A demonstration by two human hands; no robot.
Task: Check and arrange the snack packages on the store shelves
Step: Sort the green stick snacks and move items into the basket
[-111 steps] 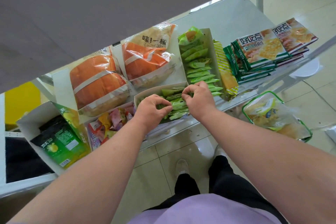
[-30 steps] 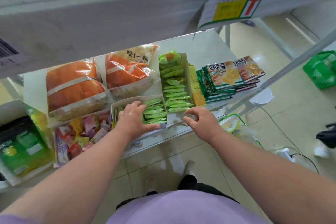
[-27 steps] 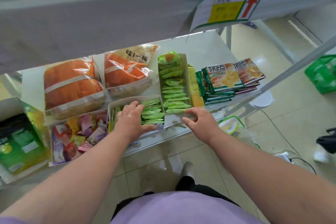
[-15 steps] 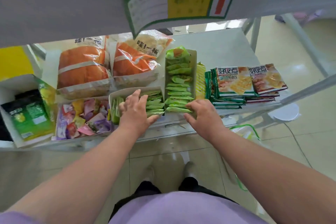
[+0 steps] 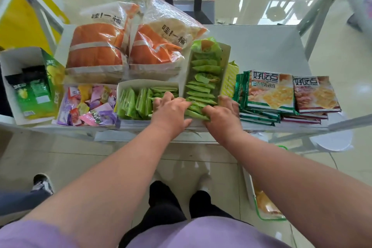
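Both hands shifted onto upright box's front | left hand [image 5: 171,109], right hand [image 5: 220,116] fingers pressing green sachets [image 5: 196,110] | two orange bags [image 5: 128,42]

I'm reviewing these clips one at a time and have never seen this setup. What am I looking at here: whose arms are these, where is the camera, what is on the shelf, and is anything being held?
There is no machine. A person wears a camera on the head, looking down, so both bare arms reach in from below.

The white metal shelf carries two orange bagged loaves, a tray of mixed colourful candies, two white cardboard boxes of green sachets, one lying crosswise and one running front to back, and stacked flat cracker packets.

The left hand and right hand meet at the front of the lengthwise box, fingers pressed on its nearest green sachets. Whether either grip has closed on one is unclear.
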